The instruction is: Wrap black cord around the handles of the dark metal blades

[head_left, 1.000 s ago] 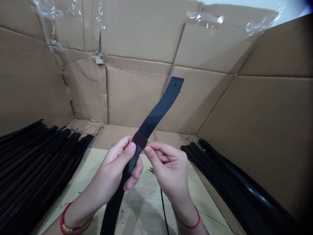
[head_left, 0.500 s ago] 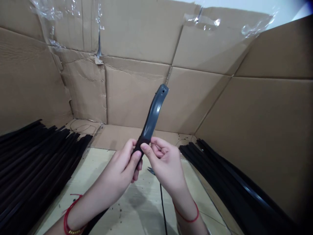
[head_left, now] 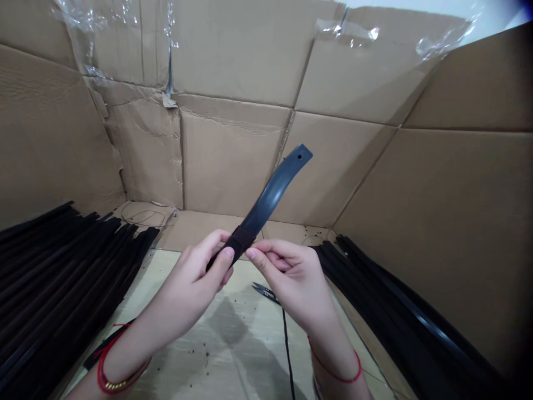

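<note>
Two hands meet at a curved dark strip (head_left: 275,191) with one thread binding (head_left: 238,243) already on it. The left hand (head_left: 187,289) clenches it; whether the right hand's (head_left: 291,283) fingers grip is unclear. More strips (head_left: 70,278) lie stacked left of the fingers.

Your view is evenly bright, with a soft shadow (head_left: 229,328) on the worktop (head_left: 187,361), glare along the black strips (head_left: 428,325), and dark, bent lower corners.
</note>
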### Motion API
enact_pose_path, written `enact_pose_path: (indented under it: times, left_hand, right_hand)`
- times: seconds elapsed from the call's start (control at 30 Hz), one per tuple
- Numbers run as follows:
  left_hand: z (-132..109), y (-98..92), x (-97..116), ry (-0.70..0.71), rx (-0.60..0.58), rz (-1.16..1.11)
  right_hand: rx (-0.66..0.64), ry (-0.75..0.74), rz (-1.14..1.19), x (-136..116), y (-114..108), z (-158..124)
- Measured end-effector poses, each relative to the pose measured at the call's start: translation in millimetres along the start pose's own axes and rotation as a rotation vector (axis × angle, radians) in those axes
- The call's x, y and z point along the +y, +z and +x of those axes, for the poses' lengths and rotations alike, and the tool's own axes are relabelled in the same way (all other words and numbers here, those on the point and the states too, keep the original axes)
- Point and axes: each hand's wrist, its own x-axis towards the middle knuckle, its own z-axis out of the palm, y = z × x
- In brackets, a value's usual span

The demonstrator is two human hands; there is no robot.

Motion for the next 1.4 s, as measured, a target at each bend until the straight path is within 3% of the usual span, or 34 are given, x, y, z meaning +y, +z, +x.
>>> enact_pose_path:
  times: [0.17,0.27,0.37,0.43,0.53,0.77,0.83,0.87,0.9,1.0,1.07,1.23,1.4]
  left_hand:
    - [3.6,8.3,-1.5,-0.012,0.055,-0.166]
    - [5.9,6.9,-0.9,-0.049,0.009,-0.240]
    - [6.4,4.0,-0.9,-0.025,0.043,-0.182]
    - [5.3,3.2,0.0,-0.013,0.092,-0.128]
    - [1.1,2.7,4.3,-0.047,0.060,-0.198]
    - [-6.1,-10.7,7.0,-0.215,-0.323,-0.486]
    - [-4.2,-11.1,4.3,-0.241,-0.443,-0.558]
    - [-3.1,-9.3,3.2,-0.228,-0.438,-0.552]
    - [-2.4,-6.3,2.3,-0.199,-0.372,-0.505]
    - [-2.9,7.0,1.0,-0.024,0.025,-0.204]
    - [-5.1,14.8,-0.1,0.094,0.171,0.031]
    - [-10.7,17.7,-4.8,0.239,0.232,0.406]
    - [-10.4,8.5,-2.7,0.167,0.262,0.334]
  right_hand:
    - [0.078,-0.118,-0.047,-2.3,7.0,-2.5]
    - [0.200,-0.259,-0.215,-0.4,11.1,-4.8]
    - [0.353,-0.437,-0.415,3.1,15.4,-6.7]
    - [0.380,-0.459,-0.434,4.8,17.5,-6.6]
    - [0.310,-0.333,-0.264,5.2,16.8,-3.8]
    - [-0.089,-0.022,0.253,5.3,10.8,1.2]
    - [-0.124,0.000,0.359,8.2,11.6,1.2]
    - [-0.118,0.014,0.399,10.0,12.3,1.4]
    - [-0.105,0.032,0.422,11.8,13.1,1.8]
    - [-0.010,0.056,0.417,14.8,15.9,3.2]
    - [0.058,0.046,0.374,13.5,17.7,3.6]
    - [0.120,-0.092,0.150,4.5,15.7,1.9]
    - [0.215,-0.385,-0.205,2.5,12.3,-2.1]
